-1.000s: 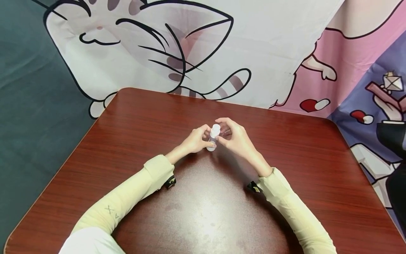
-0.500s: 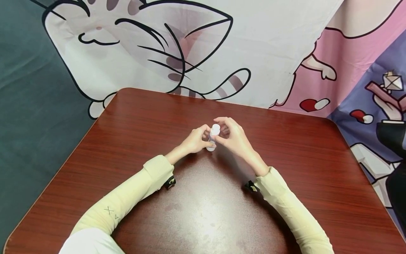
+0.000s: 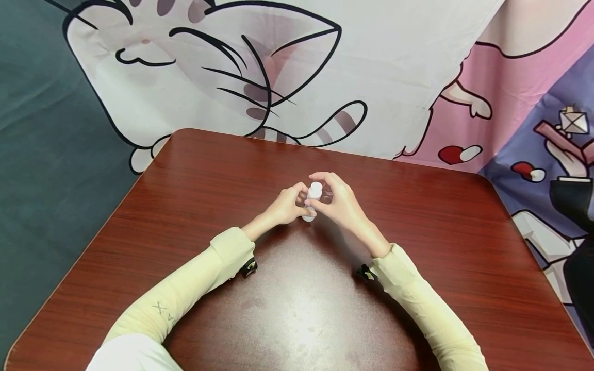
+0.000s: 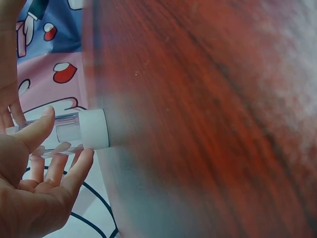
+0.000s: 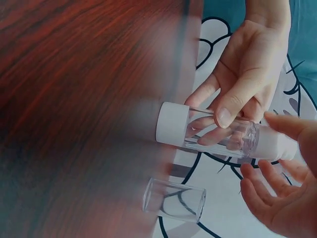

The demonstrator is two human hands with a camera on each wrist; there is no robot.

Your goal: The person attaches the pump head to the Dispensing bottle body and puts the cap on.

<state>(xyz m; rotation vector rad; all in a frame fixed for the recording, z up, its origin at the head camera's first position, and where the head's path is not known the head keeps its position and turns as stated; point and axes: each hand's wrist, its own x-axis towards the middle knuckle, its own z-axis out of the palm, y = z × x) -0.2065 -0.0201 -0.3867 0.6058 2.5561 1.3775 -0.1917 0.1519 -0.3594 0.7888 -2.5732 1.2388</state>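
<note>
A small clear pump bottle (image 3: 315, 192) with a white base and a white top stands near the middle of the table. My left hand (image 3: 284, 207) grips its clear body, thumb on one side and fingers on the other, as the right wrist view shows. Around the white top (image 5: 270, 143) my right hand (image 3: 344, 205) holds its thumb and fingers apart, fingertips close to the collar. A clear cylindrical cap (image 5: 174, 200) stands upright on the table beside the bottle; in the head view it is partly hidden behind my right hand.
The reddish-brown wooden table (image 3: 223, 170) has rounded far corners. Behind it hangs a cartoon-cat cloth (image 3: 394, 62), with a dark green cloth (image 3: 55, 170) to the left. A dark object (image 3: 580, 278) lies at the far right edge of the view.
My right hand has shifted slightly left and its thumb has come across lower on the bottle's front. My left hand and the bottle stay in place.
</note>
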